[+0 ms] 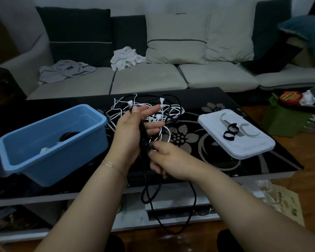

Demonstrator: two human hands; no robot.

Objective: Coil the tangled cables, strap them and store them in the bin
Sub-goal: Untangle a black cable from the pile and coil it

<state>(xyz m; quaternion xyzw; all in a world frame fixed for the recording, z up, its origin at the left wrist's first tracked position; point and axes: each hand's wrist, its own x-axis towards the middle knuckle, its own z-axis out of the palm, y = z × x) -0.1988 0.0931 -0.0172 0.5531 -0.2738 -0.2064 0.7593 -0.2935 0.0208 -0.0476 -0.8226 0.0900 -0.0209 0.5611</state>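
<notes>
1. The left hand (pixel 133 131) is raised over the table (pixel 244 106), palm turned inward and fingers spread nearly straight, with a black cable (pixel 144 142) running down across its palm; whether the thumb clamps the cable cannot be told.
2. The right hand (pixel 168 160) sits just below and beside it, fingers curled, pinching the same black cable near the left palm's heel.
3. From the two hands the black cable hangs in long loops past the table's front edge, toward the floor.
4. Behind the hands a tangle of white cables (pixel 153 113), mixed with more black cable, lies on the dark, flower-patterned tabletop.
5. A blue bin (pixel 49 144) stands on the table to the left, open, with a dark coil and something white inside.
6. To the right lies a white lid (pixel 244 142), on it black straps (pixel 230 132) looped into rings.
7. Beyond the table stands a sofa (pixel 153 79) with light and dark cushions; crumpled cloths (pixel 125 58) rest on its seat.
8. The room is dim, with assorted clutter on the wooden floor at far right.
</notes>
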